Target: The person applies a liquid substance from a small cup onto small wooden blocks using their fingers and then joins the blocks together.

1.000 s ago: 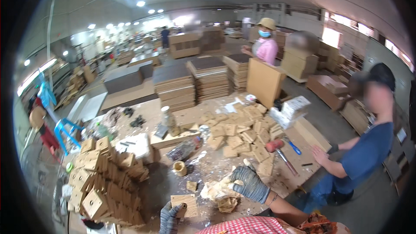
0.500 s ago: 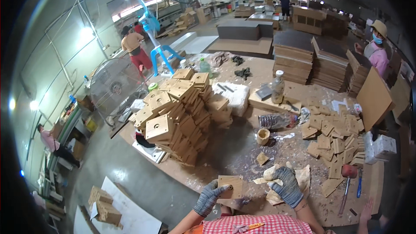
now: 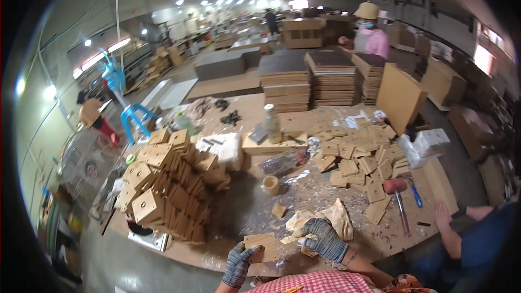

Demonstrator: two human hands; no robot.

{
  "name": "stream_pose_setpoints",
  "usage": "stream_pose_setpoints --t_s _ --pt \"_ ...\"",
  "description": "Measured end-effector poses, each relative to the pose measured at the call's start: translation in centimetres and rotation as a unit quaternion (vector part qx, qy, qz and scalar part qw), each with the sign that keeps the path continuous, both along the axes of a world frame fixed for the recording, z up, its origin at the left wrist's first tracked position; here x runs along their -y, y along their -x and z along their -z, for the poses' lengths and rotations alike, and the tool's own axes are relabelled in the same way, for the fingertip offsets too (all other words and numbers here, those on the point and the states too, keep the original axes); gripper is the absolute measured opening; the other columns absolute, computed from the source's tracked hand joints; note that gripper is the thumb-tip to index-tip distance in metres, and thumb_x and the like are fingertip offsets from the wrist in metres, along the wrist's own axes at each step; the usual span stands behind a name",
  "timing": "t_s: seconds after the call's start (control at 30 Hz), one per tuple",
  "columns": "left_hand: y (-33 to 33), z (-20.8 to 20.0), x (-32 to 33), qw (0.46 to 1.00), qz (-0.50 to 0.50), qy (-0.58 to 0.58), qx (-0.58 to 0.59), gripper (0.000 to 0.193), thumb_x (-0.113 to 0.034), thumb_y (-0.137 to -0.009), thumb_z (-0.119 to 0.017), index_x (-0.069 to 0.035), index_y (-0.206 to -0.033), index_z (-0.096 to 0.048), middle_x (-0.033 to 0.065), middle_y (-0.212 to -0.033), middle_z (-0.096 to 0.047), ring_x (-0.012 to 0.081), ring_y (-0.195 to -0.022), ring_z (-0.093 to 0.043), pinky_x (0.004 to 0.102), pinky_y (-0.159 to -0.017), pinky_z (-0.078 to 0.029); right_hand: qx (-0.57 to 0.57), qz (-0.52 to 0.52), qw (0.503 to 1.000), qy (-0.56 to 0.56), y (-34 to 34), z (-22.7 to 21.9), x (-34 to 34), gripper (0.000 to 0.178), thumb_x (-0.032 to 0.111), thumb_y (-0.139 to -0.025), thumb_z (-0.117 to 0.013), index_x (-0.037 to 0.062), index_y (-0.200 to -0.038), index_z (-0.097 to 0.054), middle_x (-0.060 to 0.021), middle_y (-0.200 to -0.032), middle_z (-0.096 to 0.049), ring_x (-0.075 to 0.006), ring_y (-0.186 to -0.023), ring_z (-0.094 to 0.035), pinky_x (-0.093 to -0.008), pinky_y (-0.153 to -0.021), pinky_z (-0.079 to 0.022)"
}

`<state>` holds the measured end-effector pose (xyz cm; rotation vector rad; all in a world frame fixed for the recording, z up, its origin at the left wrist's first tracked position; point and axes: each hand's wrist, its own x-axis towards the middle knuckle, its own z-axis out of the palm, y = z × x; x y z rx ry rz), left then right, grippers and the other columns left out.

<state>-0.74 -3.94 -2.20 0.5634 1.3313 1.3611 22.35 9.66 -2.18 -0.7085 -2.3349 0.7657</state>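
Far left: a caged fan stands beyond the table's edge. Next, on the near left of the table, a tall, uneven pile of square wooden blocks, many with a round hole in the face. A white wrapped block lies just behind its right side.

Left hand, in a grey knit glove: closed, thumb over the face, pinching a square wooden plate by its left side. Plate is held tilted at the table's near edge, in front of the person's body.

Beyond the plate, an open tan cup; a small wooden offcut lies nearer. Behind the cup, a clear plastic bottle on its side.

Right hand, gloved alike: fingers partly curled, over crumpled cream cloth. Cannot tell whether it grips any of it.

Behind and to the right, a loose heap of wooden squares. Beside it, a red-headed mallet, then a blue-handled tool. Far right, a co-worker's hand rests at the table edge.
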Motion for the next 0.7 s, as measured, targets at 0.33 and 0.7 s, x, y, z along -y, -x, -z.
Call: stream_pose_setpoints --t_s 0.33,0.7 --pt "3.6 0.4 -1.1 0.989 0.11 0.028 0.089 0.022 -0.016 -0.08 -0.065 -0.002 -0.097 -0.062 0.0033 -0.087 -0.061 0.0131 -0.083 -0.056 0.0268 -0.075 -0.045 -0.127 0.162 0.978 -0.028 3.0 -0.3 6.8 0.021 0.018 -0.076 -0.066 0.0051 -0.092 -0.067 -0.0117 -0.089 -0.062 -0.0297 -0.087 -0.058 -0.039 -0.082 -0.045" --pt "4.5 1.7 -0.9 0.933 0.304 0.048 0.187 0.03 -0.018 -0.079 -0.068 0.001 -0.1 -0.059 0.0071 -0.09 -0.061 0.019 -0.086 -0.06 0.0325 -0.081 -0.049 -0.158 0.356 0.92 -0.03 -0.7 -0.1 15.1 0.028 0.02 -0.084 -0.064 0.001 -0.104 -0.063 -0.0103 -0.098 -0.064 -0.0245 -0.092 -0.06 -0.0363 -0.084 -0.047"
